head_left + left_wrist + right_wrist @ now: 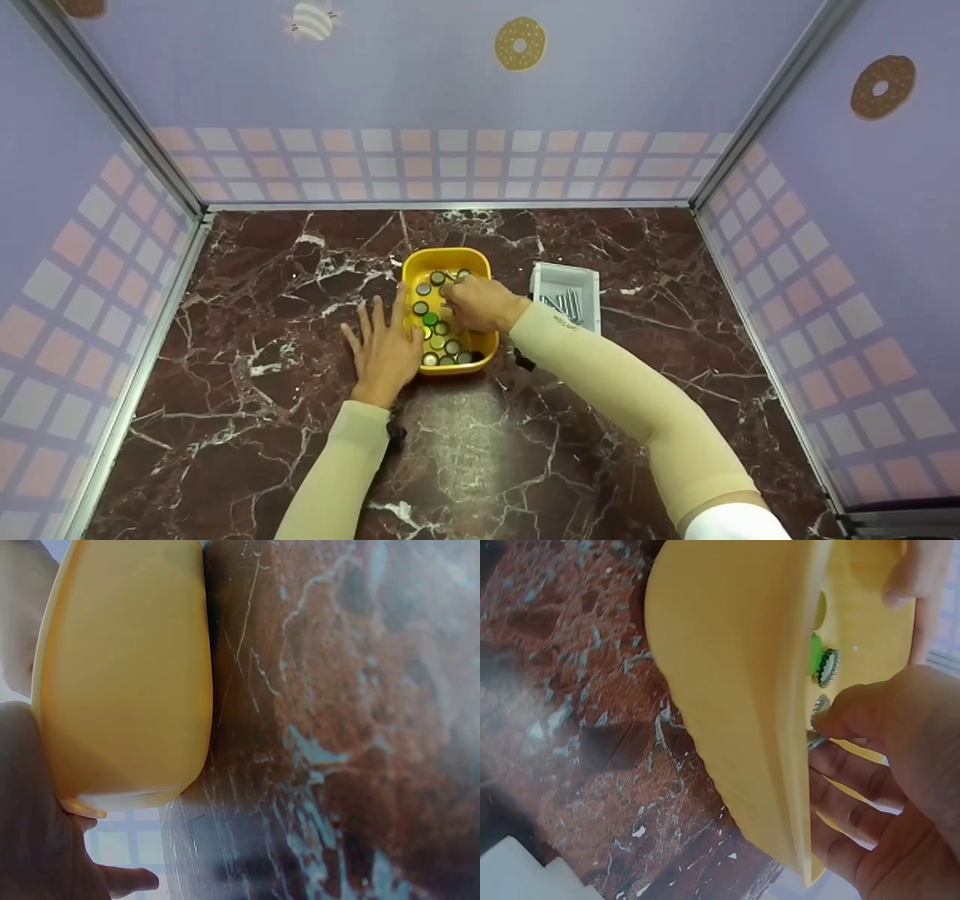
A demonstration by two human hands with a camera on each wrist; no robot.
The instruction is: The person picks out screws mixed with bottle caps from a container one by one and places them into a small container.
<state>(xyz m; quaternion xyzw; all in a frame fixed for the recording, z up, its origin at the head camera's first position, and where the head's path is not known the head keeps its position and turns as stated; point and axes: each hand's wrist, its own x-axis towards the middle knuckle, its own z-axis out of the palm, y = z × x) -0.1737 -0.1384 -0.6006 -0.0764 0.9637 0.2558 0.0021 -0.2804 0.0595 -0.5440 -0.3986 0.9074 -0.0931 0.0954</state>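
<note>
A yellow plastic bin (446,255) holds several crimped bottle caps (437,342), mostly showing grey undersides, with a green cap (430,319) among them. At the bin's left side, my left hand (386,352) hooks its thumb over the rim while the other fingers spread straight outside. My right hand (480,304) reaches inside from the right. In the right wrist view, its thumb and fingertips pinch a small grey metal piece (815,739), mostly hidden, so its kind is unclear. A cap (828,667) with a toothed edge lies close by.
Right of the bin stands a small whitish tray (566,271) containing several silver screws or bolts (570,304), partly behind the right forearm. Dark red marbled tabletop (285,420) lies beneath everything. Patterned purple panels (450,97) enclose the back and both sides.
</note>
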